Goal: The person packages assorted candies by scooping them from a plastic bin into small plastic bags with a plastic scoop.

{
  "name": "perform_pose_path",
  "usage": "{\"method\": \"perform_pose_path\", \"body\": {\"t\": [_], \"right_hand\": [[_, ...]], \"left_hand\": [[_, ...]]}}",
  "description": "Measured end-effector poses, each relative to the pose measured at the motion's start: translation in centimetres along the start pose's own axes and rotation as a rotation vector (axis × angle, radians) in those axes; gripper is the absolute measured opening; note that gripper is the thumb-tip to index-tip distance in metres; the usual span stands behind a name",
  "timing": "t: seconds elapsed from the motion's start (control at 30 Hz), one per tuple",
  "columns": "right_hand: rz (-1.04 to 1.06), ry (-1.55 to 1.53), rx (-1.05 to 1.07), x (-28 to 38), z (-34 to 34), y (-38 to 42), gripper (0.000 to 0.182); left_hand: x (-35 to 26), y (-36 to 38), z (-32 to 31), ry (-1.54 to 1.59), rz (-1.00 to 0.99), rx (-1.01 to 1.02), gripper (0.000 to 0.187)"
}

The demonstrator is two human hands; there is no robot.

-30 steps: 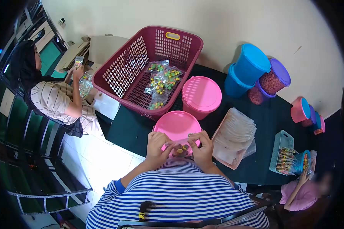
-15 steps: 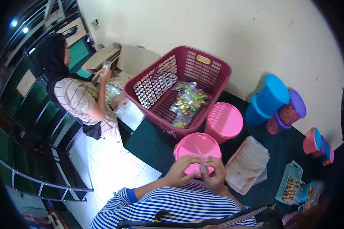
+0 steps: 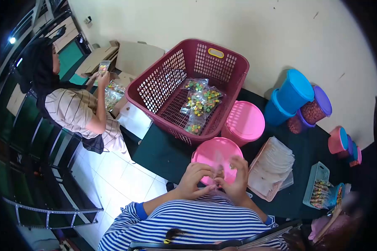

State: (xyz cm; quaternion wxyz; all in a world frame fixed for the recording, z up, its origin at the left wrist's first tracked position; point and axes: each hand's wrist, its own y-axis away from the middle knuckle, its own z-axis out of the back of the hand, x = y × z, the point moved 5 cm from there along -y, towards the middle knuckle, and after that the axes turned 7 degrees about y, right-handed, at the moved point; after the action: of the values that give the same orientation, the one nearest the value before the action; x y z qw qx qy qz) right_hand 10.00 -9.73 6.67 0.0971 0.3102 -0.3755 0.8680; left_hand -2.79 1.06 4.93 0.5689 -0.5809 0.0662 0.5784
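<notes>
Both my hands are low in the middle of the head view, in front of a round pink tub [image 3: 207, 146]. Between them is a small clear plastic bag [image 3: 218, 161], blurred, its upper part standing up over the pink lid. My left hand [image 3: 193, 180] pinches the bag from the left. On the other side my right hand [image 3: 236, 180] has its thumb against the bag's lower part, with the fingers curled and raised. Something small shows near the right fingertips, too small to name. What lies inside the bag cannot be made out.
A maroon basket [image 3: 132, 94] holds several packets of coloured candies [image 3: 202, 104]. To the right are a second pink tub [image 3: 247, 121], a tray of clear bags [image 3: 272, 163], blue tubs [image 3: 295, 92] and a grey-green tray [image 3: 312, 184]. At left a person [image 3: 73, 100] holds a packet.
The bag is now blurred and lower between my hands. My right fingers have lifted away from the left ones. The view has shifted slightly, and the other person still holds a packet.
</notes>
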Motion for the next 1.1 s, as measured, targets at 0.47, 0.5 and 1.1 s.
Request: {"method": "perform_pose_path", "body": {"t": [0.47,0.5,1.1], "right_hand": [[-0.406,-0.516,0.011,0.6,-9.1,0.0,0.010],[-0.408,-0.508,0.000,1.0,-9.6,-0.1,0.010],[-0.758,-0.955,-0.354,1.9,-18.1,-7.2,0.041]], "left_hand": [[4.7,0.4,9.5,-0.066,-0.083,0.024,0.014],[4.9,0.2,10.2,-0.080,-0.107,0.043,0.015],[12.0,-11.6,20.3,0.487,0.338,0.004,0.022]]}}
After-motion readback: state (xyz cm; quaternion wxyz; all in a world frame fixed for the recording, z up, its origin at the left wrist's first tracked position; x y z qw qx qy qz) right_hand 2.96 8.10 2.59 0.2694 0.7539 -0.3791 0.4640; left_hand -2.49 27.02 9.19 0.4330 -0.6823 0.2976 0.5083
